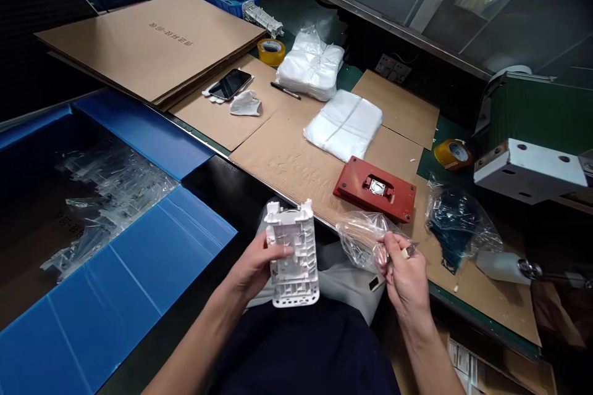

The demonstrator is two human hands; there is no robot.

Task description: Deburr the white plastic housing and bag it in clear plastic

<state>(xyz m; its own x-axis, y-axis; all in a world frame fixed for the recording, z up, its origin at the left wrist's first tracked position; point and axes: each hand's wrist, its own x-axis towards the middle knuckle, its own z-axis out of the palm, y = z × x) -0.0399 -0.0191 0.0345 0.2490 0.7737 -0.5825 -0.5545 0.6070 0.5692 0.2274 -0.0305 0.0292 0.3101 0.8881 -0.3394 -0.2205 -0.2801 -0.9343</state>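
Note:
My left hand [257, 262] grips a white moulded plastic housing [294, 259] by its left side, thumb across the ribbed inner face. The housing is tilted up toward me over my lap. In my right hand [407, 268], a crumpled clear plastic bag [361, 237] is pinched between thumb and fingers. A small, pale-handled item [409, 250] also shows at those fingers; its kind is unclear. Just beyond the bag, a red fixture block [377, 188] with a metal piece in its recess rests on the cardboard-covered bench [278, 148].
To my left, a blue box [162, 253] holds several bagged parts. On the bench are stacked cardboard sheets [157, 43], a phone [230, 84], white bag bundles [345, 123], tape rolls [453, 154] and a bag of dark parts [456, 222]. A white metal bracket [528, 170] juts in at right.

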